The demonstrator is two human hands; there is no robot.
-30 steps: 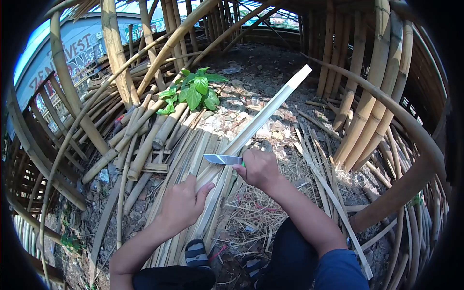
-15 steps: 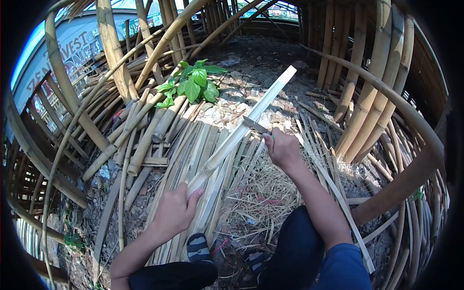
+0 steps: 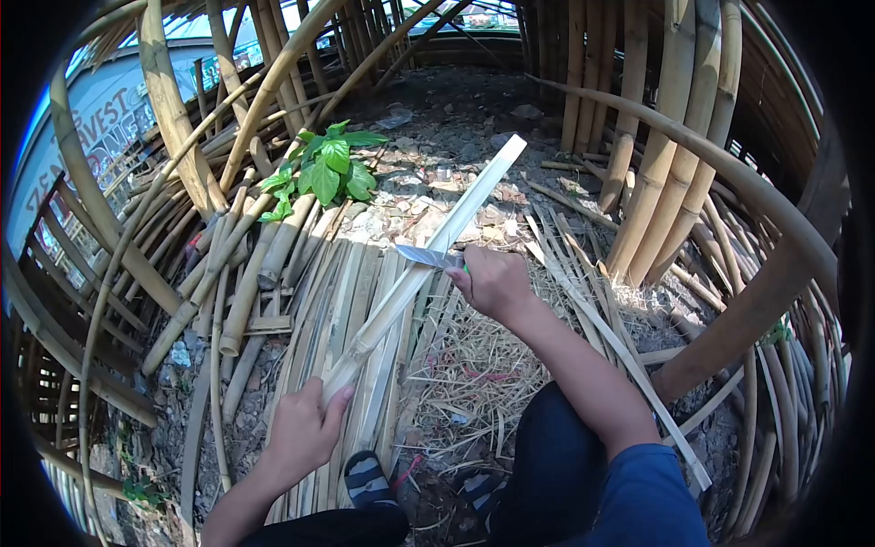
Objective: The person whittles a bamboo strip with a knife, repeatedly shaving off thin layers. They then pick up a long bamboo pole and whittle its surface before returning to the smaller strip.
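Observation:
My left hand [image 3: 303,425] is closed around the near end of a split bamboo strip [image 3: 476,196], which slants up and away to the right with its pale inner face showing. In my right hand [image 3: 497,284] is a knife [image 3: 425,256], its handle mostly hidden by my fingers. The blade points left and lies across the strip about midway along it. Below the strip, many bamboo slats [image 3: 351,283] lie side by side on the ground. A heap of thin shavings [image 3: 483,365] sits beneath my right forearm.
A leafy green plant [image 3: 333,169] grows beyond the slats. Thick upright bamboo poles [image 3: 670,173] stand at the right, with a curved pole [image 3: 720,164] crossing them. Cut bamboo poles [image 3: 239,296] are piled at the left. My sandalled foot [image 3: 369,479] rests near the slats.
The knife has moved along the strip toward me, and its blade now reaches farther across it. Both hands have shifted left and down in view, while the whole scene has slid left.

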